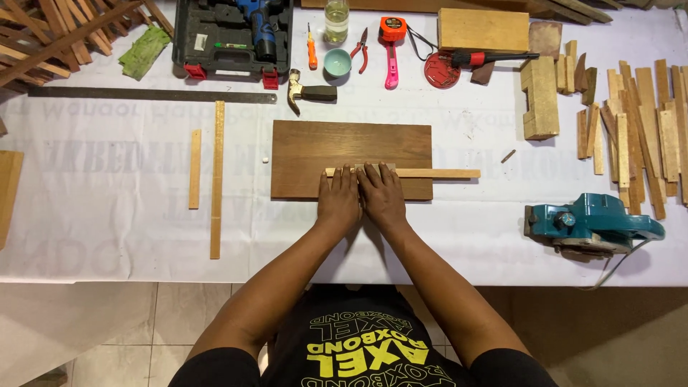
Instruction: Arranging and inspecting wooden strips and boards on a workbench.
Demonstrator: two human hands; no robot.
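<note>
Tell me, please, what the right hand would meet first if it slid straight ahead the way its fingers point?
The right hand already rests on the thin light wood strip. Past it lies only bare dark board; beyond its far edge, probably the hammer.

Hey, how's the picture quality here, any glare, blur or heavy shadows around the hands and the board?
Head view: light is even and soft, with no glare on the brown board. Left hand and right hand are sharp, casting only faint shadows by the thin strip. The table cover is bright, nearly washed out. Straight edges bow slightly toward the frame's corners.
</note>
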